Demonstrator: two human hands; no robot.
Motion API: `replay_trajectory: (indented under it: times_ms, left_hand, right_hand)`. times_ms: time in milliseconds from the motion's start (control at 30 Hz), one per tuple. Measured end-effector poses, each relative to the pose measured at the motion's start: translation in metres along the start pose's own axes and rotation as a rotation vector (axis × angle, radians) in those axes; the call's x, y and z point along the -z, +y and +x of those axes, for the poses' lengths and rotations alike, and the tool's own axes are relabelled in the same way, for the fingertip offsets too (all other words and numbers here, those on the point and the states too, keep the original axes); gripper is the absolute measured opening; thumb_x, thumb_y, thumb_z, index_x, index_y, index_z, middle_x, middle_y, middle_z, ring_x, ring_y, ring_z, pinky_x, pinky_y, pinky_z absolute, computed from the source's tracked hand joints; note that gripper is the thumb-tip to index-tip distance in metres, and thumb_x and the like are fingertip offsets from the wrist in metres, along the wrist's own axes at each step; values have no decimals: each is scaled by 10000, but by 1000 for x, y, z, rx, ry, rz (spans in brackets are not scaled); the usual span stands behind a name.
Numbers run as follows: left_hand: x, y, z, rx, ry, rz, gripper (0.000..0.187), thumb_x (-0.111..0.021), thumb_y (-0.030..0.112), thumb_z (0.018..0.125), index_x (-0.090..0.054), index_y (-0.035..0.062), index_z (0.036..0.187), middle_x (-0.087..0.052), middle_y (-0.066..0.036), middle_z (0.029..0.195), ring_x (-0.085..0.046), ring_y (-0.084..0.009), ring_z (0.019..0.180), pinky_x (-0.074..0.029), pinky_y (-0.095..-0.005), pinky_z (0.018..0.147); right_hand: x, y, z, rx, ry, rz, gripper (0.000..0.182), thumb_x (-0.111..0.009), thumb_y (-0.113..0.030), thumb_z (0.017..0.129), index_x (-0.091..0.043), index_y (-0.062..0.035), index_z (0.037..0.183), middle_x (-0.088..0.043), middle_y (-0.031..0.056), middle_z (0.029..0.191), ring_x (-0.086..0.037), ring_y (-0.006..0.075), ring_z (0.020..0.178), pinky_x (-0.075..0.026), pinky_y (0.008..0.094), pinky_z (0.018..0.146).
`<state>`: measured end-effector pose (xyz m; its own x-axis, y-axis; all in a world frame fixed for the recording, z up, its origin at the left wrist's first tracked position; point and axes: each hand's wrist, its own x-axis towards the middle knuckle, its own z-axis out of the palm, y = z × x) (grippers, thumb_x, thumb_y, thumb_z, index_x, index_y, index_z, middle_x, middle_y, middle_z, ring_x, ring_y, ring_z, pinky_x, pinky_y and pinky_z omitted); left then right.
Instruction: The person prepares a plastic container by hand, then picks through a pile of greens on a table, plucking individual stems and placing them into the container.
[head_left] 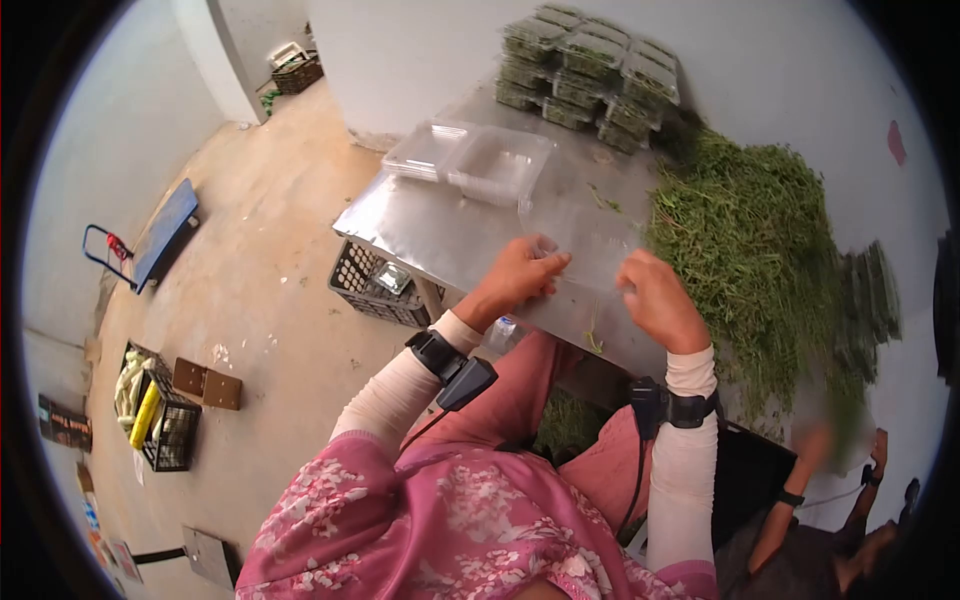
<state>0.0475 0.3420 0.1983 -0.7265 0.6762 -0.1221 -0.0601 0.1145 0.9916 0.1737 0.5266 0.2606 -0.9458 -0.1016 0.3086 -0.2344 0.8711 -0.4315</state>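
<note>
Between my two hands is a clear plastic clamshell box (pixel 588 238), see-through and hard to outline against the metal table. My left hand (pixel 522 275) is closed at its left side, thumb and fingers pinched together. At its right side my right hand (pixel 662 300) is curled, with fingertips turned in and partly hidden. Just beyond my left hand lies a stack of open clear plastic boxes (pixel 500 162). A big heap of green leafy stems (pixel 745 240) is right of my right hand.
Filled boxes of greens (pixel 590 70) are stacked at the back of the metal table (pixel 400 222). A black crate (pixel 375 285) stands under its left edge. At lower right a co-worker's arm (pixel 795 495) reaches toward greens. A blue trolley (pixel 165 235) stands left.
</note>
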Motion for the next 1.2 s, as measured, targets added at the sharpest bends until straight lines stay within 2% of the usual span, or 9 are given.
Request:
replay_trajectory:
  times_ms: [100,333,633,733,867,967,1000,1133,1200]
  left_hand:
    - [-2,-12,2,-60,83,144,414,-611,246,875,-549,-60,1147,-637,-70,761,-583,-117,575,-441,-244,492]
    - [1,-23,-2,-109,217,-178,327,-586,139,876,-549,-55,1137,-651,-110,772,-611,-139,557,-457,-248,477]
    - [-4,-22,-9,-202,303,-213,383,-564,97,915,-438,-43,1248,-586,-94,845,-596,-129,603,-443,-210,482]
    - [-5,-22,-9,-259,355,-238,411,-577,73,897,-425,-62,1254,-571,-85,812,-586,-127,568,-472,-236,489]
    - [-8,-25,-10,-300,375,-260,440,-568,76,912,-400,-39,1303,-574,-96,845,-579,-122,587,-456,-217,492]
    - [-8,-30,-10,-343,378,-257,437,-565,61,912,-400,-41,1303,-573,-89,844,-568,-115,574,-453,-218,494]
    - [-8,-30,-9,-357,382,-253,435,-564,57,912,-401,-41,1303,-573,-87,842,-568,-113,573,-451,-217,493]
    - [-10,-28,-12,-395,403,-216,427,-564,41,910,-407,-41,1298,-577,-79,833,-567,-105,572,-439,-214,484]
    - [-11,-27,-13,-397,418,-201,425,-573,38,899,-421,-44,1287,-577,-69,793,-568,-102,563,-447,-221,489]
  right_hand:
    - [1,5,-8,15,-31,60,263,-621,35,650,-595,1,910,-564,147,853,-586,294,728,-471,369,668]
    - [13,-17,-16,-138,-97,273,307,-681,-31,724,-621,4,1023,-619,108,1105,-638,174,770,-519,293,711]
    - [61,29,-42,-457,317,86,189,-686,-52,756,-655,9,932,-678,133,831,-659,190,694,-514,297,622]
    - [87,48,-48,-562,353,-245,151,-686,-60,765,-655,13,894,-667,140,733,-658,203,671,-505,313,606]
    - [97,73,-45,-576,322,-296,123,-681,-79,771,-633,18,828,-664,158,734,-650,253,638,-504,357,607]
    - [88,86,-25,-488,274,-296,111,-664,-79,777,-632,20,816,-646,155,709,-643,291,685,-506,397,659]
    - [86,96,-16,-485,167,-433,130,-675,-103,789,-651,-3,868,-640,158,813,-625,322,830,-485,435,777]
    - [58,105,17,-529,141,-556,292,-712,-208,803,-637,-70,1049,-548,161,1144,-521,351,1084,-411,506,891]
    - [45,102,31,-571,104,-651,304,-708,-212,808,-632,-80,1071,-530,158,1164,-495,356,1121,-397,532,901]
